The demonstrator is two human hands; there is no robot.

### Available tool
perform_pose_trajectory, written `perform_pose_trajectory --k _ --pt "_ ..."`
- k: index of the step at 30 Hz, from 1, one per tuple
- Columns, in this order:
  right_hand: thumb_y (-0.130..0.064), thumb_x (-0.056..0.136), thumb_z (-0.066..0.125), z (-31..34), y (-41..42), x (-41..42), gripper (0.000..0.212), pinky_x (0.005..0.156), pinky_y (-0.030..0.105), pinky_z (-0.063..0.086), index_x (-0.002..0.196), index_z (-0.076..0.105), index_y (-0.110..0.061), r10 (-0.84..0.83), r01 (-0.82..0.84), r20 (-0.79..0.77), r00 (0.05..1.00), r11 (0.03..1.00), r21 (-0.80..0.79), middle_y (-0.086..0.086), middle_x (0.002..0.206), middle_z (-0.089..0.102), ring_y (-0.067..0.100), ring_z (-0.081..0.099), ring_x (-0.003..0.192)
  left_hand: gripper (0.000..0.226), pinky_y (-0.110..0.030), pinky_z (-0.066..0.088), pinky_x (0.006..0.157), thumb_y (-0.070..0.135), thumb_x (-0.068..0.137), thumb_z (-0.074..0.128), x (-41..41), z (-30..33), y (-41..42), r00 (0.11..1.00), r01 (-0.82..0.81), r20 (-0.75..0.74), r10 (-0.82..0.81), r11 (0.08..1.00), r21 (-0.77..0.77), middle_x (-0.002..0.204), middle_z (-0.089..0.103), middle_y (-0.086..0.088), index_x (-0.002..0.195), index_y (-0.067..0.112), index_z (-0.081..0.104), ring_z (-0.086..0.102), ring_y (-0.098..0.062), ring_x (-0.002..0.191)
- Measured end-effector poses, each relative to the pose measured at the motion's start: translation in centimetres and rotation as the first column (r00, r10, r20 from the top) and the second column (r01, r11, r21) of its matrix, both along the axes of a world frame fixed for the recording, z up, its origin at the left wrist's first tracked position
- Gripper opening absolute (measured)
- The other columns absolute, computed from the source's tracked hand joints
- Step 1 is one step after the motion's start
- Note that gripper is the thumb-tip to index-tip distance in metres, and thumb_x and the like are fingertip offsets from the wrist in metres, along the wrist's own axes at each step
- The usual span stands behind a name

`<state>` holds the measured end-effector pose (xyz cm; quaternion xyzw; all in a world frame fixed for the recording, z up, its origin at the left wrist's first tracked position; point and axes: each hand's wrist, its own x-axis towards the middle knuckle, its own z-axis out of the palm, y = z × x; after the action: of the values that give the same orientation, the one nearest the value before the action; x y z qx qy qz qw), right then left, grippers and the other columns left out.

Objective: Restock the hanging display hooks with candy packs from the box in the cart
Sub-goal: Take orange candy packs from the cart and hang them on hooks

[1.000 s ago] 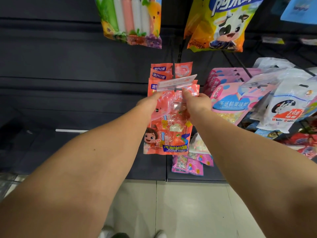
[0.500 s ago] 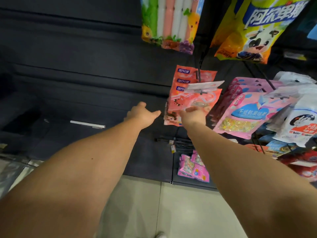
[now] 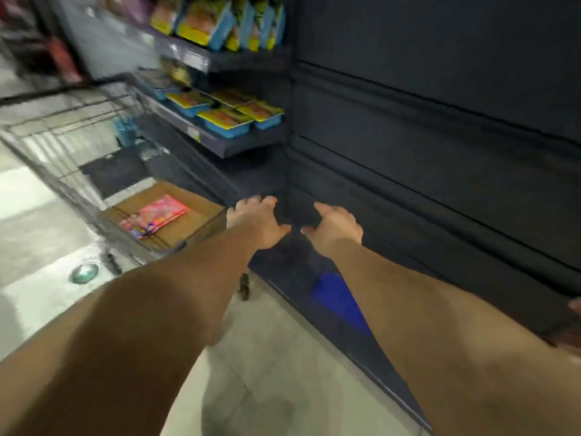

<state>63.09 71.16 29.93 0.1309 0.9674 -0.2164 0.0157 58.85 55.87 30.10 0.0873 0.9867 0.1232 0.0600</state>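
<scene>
Both your arms reach forward and down toward the dark base of the shelving, and neither one carries anything: your left hand is loosely spread with the thumb pointing right and the fingers relaxed, and your right hand is likewise loose, fingers slightly bent, thumb pointing left toward the other hand. The two hands sit near each other with a dark gap between them, in front of the black panel that fills the right side of the view. The candy packs you need lie to your left, a small pink and red stack inside the open cardboard box, which sits in the wire cart. Your left hand is just beside the right edge of the box but not touching the packs. The whole view is blurred, so printing on the packs cannot be read and their number cannot be told. Above the cart, on the dark shelves further back, you can see yellow and blue trays laid flat, with more yellow and blue packages standing on the shelf above. A blue patch shows low on the base of the unit between your forearms. Pale floor tiles run beneath your arms, and a round metal disc is set in the floor just beside the cart
</scene>
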Motion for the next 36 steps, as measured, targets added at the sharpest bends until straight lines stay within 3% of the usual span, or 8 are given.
perform_pose_trajectory --k 6,13,21,26,31,36 --pt "-0.049 0.092 0.059 0.7 -17.2 -8.2 0.065 0.112 0.048 0.033 0.150 0.034 -0.033 0.264 -0.264 -0.007 0.964 0.963 0.050 0.002 0.151 0.039 0.027 0.032 0.141 0.074 -0.048 0.032 0.114 0.062 0.090 0.061 -4.3 1.6 -18.1 0.978 -0.208 0.002 0.209 0.976 -0.069 0.154 0.042 -0.008 0.151 0.027 0.038 0.038 -0.035 0.142" --pt "-0.044 0.092 0.060 -1.0 -27.0 -16.3 0.049 0.105 0.043 0.037 0.138 0.048 -0.030 0.378 -0.379 0.016 0.925 0.923 0.066 0.005 0.139 0.048 0.027 0.040 0.133 0.076 -0.048 0.034 0.113 0.065 0.088 0.059 -9.8 -0.8 -28.8 0.942 -0.332 0.008 0.334 0.939 -0.090 0.153 0.043 -0.008 0.150 0.026 0.038 0.041 -0.033 0.139" --pt "-0.040 0.094 0.058 -3.3 -31.0 -30.3 0.056 0.105 0.046 0.036 0.145 0.040 -0.028 0.391 -0.394 0.075 0.917 0.918 0.031 0.007 0.145 0.042 0.029 0.039 0.133 0.061 -0.045 0.037 0.111 0.051 0.090 0.061 -21.7 -2.9 -33.8 0.921 -0.379 0.026 0.389 0.909 -0.172 0.144 0.051 -0.007 0.143 0.026 0.045 0.045 -0.031 0.134" --pt "-0.037 0.093 0.062 -3.9 -31.7 -39.1 0.054 0.104 0.044 0.040 0.142 0.044 -0.026 0.385 -0.393 0.122 0.915 0.918 0.048 0.008 0.142 0.046 0.029 0.043 0.131 0.066 -0.045 0.035 0.112 0.054 0.091 0.060 -30.1 -4.7 -36.1 0.900 -0.411 0.083 0.429 0.895 -0.172 0.146 0.050 -0.008 0.148 0.026 0.043 0.042 -0.031 0.137" --pt "-0.038 0.095 0.059 -6.1 -32.5 -44.5 0.053 0.102 0.044 0.041 0.144 0.042 -0.027 0.325 -0.338 0.211 0.922 0.941 0.030 0.008 0.142 0.046 0.029 0.043 0.131 0.067 -0.049 0.036 0.115 0.049 0.090 0.065 -37.0 -7.9 -37.7 0.896 -0.344 0.210 0.392 0.910 -0.230 0.145 0.051 -0.008 0.149 0.026 0.042 0.044 -0.031 0.137" --pt "-0.041 0.095 0.057 -9.8 -34.2 -50.1 0.053 0.101 0.044 0.044 0.144 0.041 -0.027 0.198 -0.221 0.288 0.937 0.974 0.049 0.009 0.141 0.046 0.030 0.045 0.129 0.065 -0.047 0.041 0.110 0.058 0.092 0.062 -45.2 -12.0 -40.3 0.914 -0.227 0.292 0.282 0.951 -0.208 0.139 0.054 -0.006 0.145 0.025 0.045 0.048 -0.029 0.130"
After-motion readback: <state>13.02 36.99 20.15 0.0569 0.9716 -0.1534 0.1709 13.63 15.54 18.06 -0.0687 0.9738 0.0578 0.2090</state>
